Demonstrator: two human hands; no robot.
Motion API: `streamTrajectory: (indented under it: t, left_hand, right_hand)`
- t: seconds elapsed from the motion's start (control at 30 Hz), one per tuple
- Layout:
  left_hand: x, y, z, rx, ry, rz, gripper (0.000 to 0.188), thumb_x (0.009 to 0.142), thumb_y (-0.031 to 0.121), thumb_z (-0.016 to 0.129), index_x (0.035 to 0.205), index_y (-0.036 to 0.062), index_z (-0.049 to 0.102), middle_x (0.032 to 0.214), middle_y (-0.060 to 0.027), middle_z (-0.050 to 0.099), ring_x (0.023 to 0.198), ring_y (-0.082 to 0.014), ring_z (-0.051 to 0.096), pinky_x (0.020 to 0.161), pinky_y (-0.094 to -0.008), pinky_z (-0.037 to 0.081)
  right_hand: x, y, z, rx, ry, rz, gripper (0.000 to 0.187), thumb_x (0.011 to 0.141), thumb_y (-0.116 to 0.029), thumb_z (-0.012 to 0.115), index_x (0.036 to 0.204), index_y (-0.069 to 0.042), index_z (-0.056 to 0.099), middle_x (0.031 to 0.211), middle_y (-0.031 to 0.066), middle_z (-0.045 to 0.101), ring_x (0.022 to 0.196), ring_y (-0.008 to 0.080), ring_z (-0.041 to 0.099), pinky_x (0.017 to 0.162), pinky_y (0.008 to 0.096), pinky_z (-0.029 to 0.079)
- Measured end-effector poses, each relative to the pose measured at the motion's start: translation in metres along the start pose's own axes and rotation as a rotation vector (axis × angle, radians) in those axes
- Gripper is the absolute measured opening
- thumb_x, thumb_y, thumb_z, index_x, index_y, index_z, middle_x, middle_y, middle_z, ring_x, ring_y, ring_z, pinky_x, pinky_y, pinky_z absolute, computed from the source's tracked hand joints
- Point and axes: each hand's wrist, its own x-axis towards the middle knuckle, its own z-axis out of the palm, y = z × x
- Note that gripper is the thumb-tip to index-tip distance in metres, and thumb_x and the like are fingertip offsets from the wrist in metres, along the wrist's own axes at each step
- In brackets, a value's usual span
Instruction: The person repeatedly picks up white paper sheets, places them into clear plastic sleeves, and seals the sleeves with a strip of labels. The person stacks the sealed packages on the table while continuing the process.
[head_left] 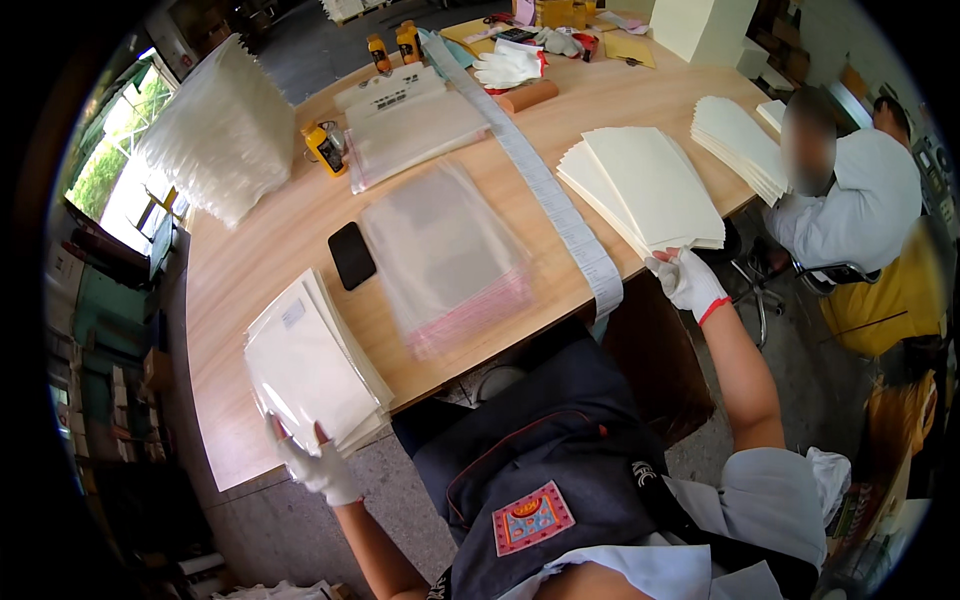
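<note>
My left hand [318, 468], in a white glove with bare fingertips, lies at the near edge of a stack of white sheets in clear bags [310, 365]. Its thumb and fingers are spread apart. On the right, my right hand [690, 283], gloved the same way with a red cuff, pinches the near edge of a fanned stack of cream card sheets [650, 185]. How many sheets lie between the fingertips is hidden. Between the hands sits a pile of clear plastic bags [450, 250] with pink edges, next to a black phone [351, 255].
A long paper strip [545, 185] crosses the wooden table [225, 400]. Another card stack [738, 145] stands near a seated person [850, 200] at right. Orange-yellow bottles [323, 148], white gloves [508, 68] and a tall plastic-wrapped stack [225, 130] are farther back.
</note>
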Motion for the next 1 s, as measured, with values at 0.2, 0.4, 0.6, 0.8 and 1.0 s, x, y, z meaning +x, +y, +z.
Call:
streamTrajectory:
  t: [0.2,0.4,0.6,0.8,1.0]
  left_hand:
    - [0.015,0.067,0.054,-0.236,-0.144,0.13,0.066,0.074,-0.007,0.07,0.136,-0.0002,0.049,0.142,-0.019,0.048,0.134,-0.0354,0.044,0.107,-0.0423,0.042]
    - [0.016,0.107,0.077,-0.25,-0.264,0.229,0.064,0.069,-0.006,0.072,0.13,0.0,0.053,0.137,-0.0186,0.052,0.131,-0.0388,0.046,0.108,-0.0442,0.039]
    - [0.013,0.136,0.099,-0.252,-0.383,0.274,0.058,0.07,-0.003,0.074,0.125,0.004,0.057,0.135,-0.0157,0.054,0.129,-0.0386,0.047,0.107,-0.0443,0.04]
    - [0.006,0.133,0.137,-0.202,-0.622,0.292,0.052,0.073,0.01,0.074,0.123,0.011,0.059,0.137,-0.0111,0.053,0.13,-0.0365,0.045,0.11,-0.0455,0.036]
    - [-0.006,0.113,0.189,0.088,-0.863,0.386,0.051,0.077,0.029,0.068,0.125,0.0157,0.058,0.144,-0.007,0.046,0.136,-0.031,0.038,0.115,-0.0528,0.024]
  right_hand:
    - [0.008,-0.004,0.004,0.071,-0.065,0.058,0.031,0.102,-0.027,0.045,0.104,0.002,0.057,0.097,0.0153,0.067,0.054,0.0083,0.061,0.045,0.0162,0.056]
    - [0.016,-0.006,-0.006,0.009,-0.135,0.047,0.037,0.103,-0.031,0.04,0.11,0.001,0.057,0.101,0.0154,0.067,0.06,0.0092,0.063,0.048,0.017,0.056]
    - [0.02,-0.011,-0.012,-0.103,-0.153,0.006,0.043,0.105,-0.036,0.034,0.114,-0.001,0.056,0.104,0.0166,0.067,0.062,0.0099,0.062,0.049,0.0179,0.055]
    - [0.047,-0.021,-0.02,0.055,-0.001,-0.222,0.03,0.099,-0.032,0.053,0.108,-0.005,0.059,0.091,0.0104,0.066,0.067,0.0156,0.063,0.056,0.0286,0.056]
    - [0.082,-0.084,-0.061,0.056,-0.06,-0.333,0.017,0.098,-0.025,0.056,0.102,-0.009,0.057,0.085,0.0077,0.064,0.059,0.0115,0.059,0.042,0.0229,0.048]
